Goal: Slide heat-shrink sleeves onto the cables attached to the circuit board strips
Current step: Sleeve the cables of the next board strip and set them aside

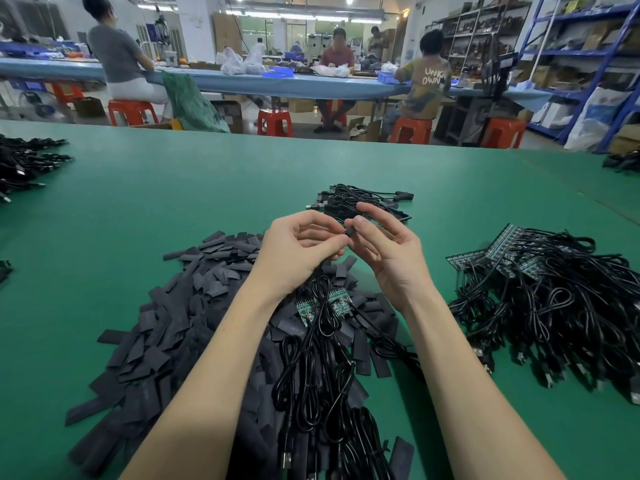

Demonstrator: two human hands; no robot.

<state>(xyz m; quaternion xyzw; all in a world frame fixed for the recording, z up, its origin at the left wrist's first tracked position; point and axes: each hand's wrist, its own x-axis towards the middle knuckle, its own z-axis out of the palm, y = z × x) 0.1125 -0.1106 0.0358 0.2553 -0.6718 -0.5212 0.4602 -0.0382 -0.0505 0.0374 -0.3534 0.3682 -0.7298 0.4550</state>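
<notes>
- Sleeves [166,327]: flat, matte black heat-shrink pieces, short and rectangular, heaped loosely on the green table [138,188], left of centre and spreading toward the near edge.
- Left hand [298,251]: raised above the heap, fingers curled, thumb and forefinger pinching a small black piece at its tip.
- Small black piece [350,232]: held between both hands; whether sleeve or cable end cannot be told.
- Circuit board strips [322,303]: two short green boards lying on the heap beneath the hands, with thin black cables [318,375] looping toward the near edge.
- Right hand [384,247]: palm up, thumb and forefinger pinching the same piece, other fingers loosely spread.
- Bundle [554,306]: further board strips with tangled black cables, at right.
</notes>
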